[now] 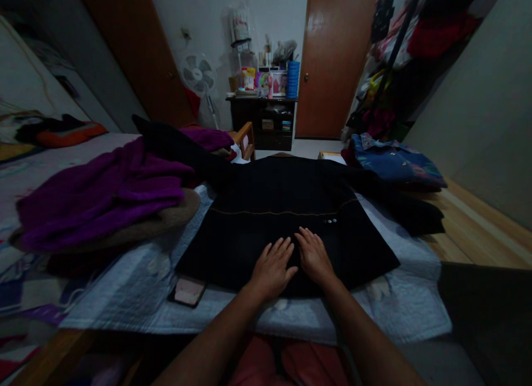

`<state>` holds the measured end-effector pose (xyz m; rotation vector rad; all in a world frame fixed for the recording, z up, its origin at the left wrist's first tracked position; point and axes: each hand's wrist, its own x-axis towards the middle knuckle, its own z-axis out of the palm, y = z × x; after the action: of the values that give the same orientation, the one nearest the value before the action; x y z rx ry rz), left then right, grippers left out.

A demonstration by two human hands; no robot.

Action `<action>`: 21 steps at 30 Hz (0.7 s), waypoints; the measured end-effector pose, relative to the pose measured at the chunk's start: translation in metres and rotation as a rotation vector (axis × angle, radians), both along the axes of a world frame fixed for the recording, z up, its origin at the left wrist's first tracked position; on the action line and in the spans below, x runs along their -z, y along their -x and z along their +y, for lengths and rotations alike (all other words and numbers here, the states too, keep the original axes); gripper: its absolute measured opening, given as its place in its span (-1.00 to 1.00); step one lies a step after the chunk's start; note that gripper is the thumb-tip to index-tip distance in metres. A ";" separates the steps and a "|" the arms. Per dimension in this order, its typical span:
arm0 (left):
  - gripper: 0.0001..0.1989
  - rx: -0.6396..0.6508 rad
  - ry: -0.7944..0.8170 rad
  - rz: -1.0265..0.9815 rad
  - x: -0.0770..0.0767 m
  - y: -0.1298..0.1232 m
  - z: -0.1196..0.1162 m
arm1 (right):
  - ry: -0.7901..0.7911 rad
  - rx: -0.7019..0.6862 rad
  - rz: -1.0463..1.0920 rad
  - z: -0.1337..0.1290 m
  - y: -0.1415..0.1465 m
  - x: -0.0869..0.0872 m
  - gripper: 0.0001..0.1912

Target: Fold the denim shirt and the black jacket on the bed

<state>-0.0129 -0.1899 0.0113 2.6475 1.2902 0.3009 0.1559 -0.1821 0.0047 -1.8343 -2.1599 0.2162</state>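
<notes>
A black long-sleeved garment lies spread flat before me, its sleeves reaching out to both sides. A thin tan seam crosses its body, and small pale buttons or studs show right of centre. My left hand rests flat on the lower part of the garment, fingers stretched out. Close beside it, my right hand also lies palm down on the black cloth with its fingers extended. Neither hand grips anything. Under the garment is a light blue quilted cloth.
Purple clothing is heaped at left on a brownish folded piece. A phone-like flat object lies by the garment's lower left corner. Folded denim clothing sits at right on a wooden surface. A fan stands at the back.
</notes>
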 end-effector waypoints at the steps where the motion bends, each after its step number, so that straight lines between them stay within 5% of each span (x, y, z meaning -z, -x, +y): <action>1: -0.38 -0.006 0.001 0.006 0.001 0.003 0.001 | -0.001 0.001 -0.001 0.000 0.000 0.000 -0.48; 7: -0.38 -0.176 -0.024 0.067 -0.002 0.039 0.014 | -0.006 0.004 -0.007 -0.001 0.001 -0.004 -0.50; 13: -0.47 -0.538 -0.157 0.157 -0.016 0.069 0.028 | -0.015 0.013 -0.001 -0.002 0.001 -0.002 -0.50; 18: -0.63 -0.358 -0.071 -0.039 -0.018 0.038 0.030 | -0.021 0.011 0.000 -0.002 0.001 -0.002 -0.49; 21: -0.71 -0.392 0.031 -0.185 -0.013 0.016 0.031 | -0.029 0.008 -0.005 -0.002 0.001 -0.002 -0.50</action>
<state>-0.0292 -0.1588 0.0248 2.2607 1.7221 0.5585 0.1552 -0.1839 0.0067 -1.8298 -2.1469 0.1782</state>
